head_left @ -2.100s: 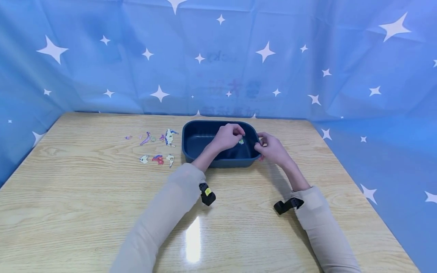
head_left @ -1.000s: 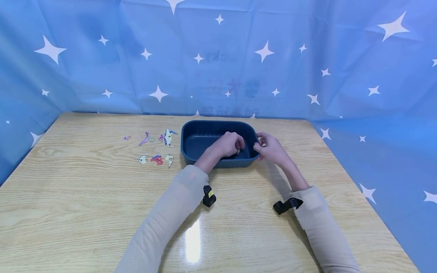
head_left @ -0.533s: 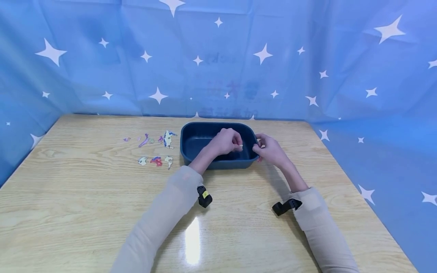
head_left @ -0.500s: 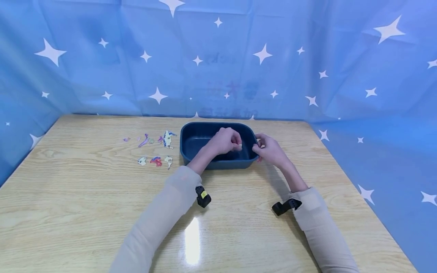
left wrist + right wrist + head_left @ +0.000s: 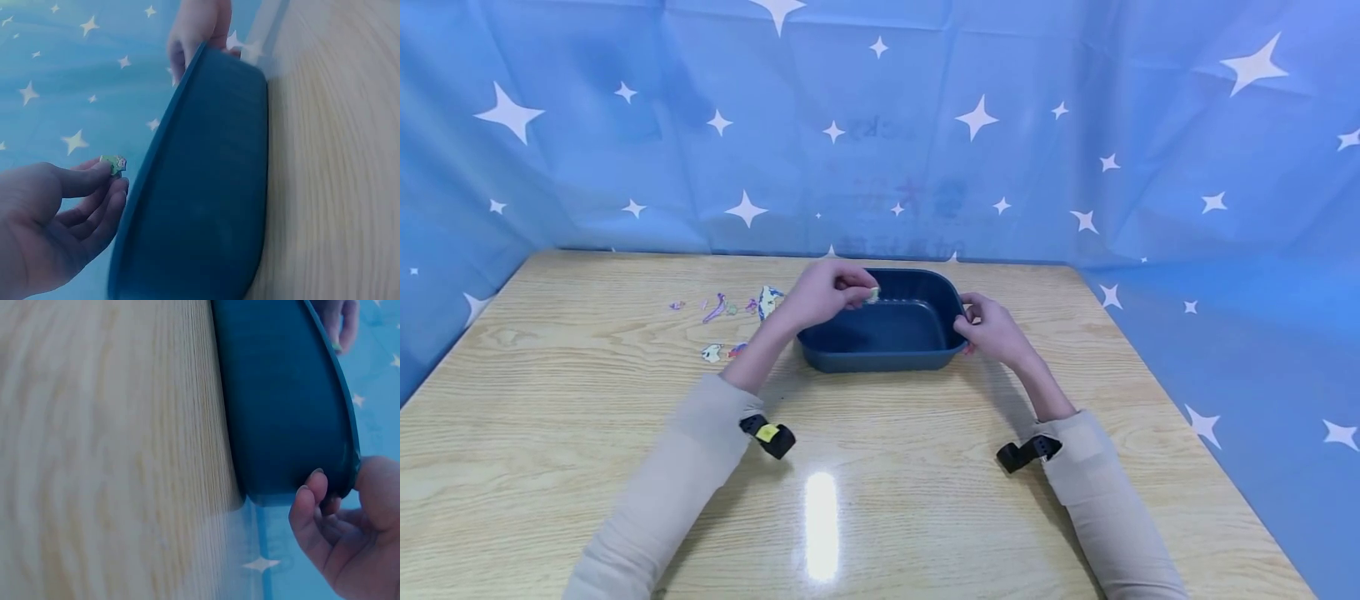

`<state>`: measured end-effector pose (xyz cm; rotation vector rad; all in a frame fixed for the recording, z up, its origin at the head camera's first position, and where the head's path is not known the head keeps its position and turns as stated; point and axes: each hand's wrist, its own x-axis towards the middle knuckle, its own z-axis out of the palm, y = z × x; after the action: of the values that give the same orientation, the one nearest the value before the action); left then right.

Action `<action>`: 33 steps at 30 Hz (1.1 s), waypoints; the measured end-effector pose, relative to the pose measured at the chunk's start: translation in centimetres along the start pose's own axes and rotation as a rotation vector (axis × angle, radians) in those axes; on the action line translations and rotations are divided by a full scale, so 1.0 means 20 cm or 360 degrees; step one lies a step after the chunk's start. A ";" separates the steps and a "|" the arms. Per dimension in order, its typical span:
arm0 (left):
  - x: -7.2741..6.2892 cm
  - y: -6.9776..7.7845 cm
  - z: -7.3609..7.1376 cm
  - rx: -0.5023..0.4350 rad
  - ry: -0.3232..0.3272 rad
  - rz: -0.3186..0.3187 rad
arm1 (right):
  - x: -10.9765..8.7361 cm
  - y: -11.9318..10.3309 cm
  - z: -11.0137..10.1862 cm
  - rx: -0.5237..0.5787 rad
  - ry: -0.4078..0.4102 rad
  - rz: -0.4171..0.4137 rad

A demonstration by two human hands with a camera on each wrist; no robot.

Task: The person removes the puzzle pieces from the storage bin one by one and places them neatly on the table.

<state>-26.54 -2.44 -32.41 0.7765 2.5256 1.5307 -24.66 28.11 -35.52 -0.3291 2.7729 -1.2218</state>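
Note:
My left hand [image 5: 823, 292] is over the left end of a dark blue plastic box [image 5: 880, 361], above its rim. Thumb and fingertips pinch a small green puzzle piece [image 5: 114, 165] with pale patches. My right hand [image 5: 996, 332] grips the box's right end, thumb at the rim and fingers curled against the outer wall [image 5: 281, 412]. In the head view the visible part of the box's floor shows no pieces; the left hand hides its far left corner.
Left of the box, loose irregular pieces lie in two rough rows: a white-and-blue piece [image 5: 767, 302], a purple curved piece [image 5: 716, 308], a whitish piece [image 5: 711, 352] and other small ones. A starry blue curtain [image 5: 880, 167] hangs behind the wooden table [image 5: 880, 467].
My left hand has risen from the right part of the box's inside and moved left with the green puzzle piece. The right hand and the box have stayed in place.

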 end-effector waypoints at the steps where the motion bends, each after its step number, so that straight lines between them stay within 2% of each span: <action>1: -0.02 -0.01 -0.03 -0.0007 0.0015 -0.0010 | 0.00 0.00 0.00 -0.0003 0.0001 0.0000; 7: -0.15 -0.03 -0.18 -0.0038 0.0103 -0.0108 | 0.00 0.00 0.00 -0.0013 0.0006 0.0010; 12: -0.29 -0.09 -0.32 0.0074 0.0156 -0.0211 | 0.00 0.00 0.00 -0.0009 0.0010 0.0002; 16: -0.40 -0.16 -0.43 0.0171 0.0141 -0.0292 | 0.01 0.01 0.00 0.0001 0.0009 0.0003; 21: -0.55 -0.25 -0.55 0.0295 0.0103 -0.0466 | 0.01 0.01 0.00 -0.0007 0.0005 0.0014; 24: -0.63 -0.30 -0.60 0.0364 0.0071 -0.0557 | 0.01 0.01 0.01 -0.0006 0.0006 0.0017; 27: -0.69 -0.34 -0.62 0.0371 0.0027 -0.0646 | 0.01 0.00 0.01 -0.0004 0.0006 0.0022; 31: -0.73 -0.40 -0.64 0.0327 0.0009 -0.0733 | 0.00 0.00 0.00 -0.0002 0.0005 0.0027; 33: -0.75 -0.43 -0.64 0.0331 0.0019 -0.0736 | 0.00 0.00 0.01 -0.0004 0.0005 0.0029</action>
<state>-21.02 -22.91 -36.08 0.1707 2.6490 1.1390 -24.62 27.97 -35.52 -0.3019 2.7744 -1.2156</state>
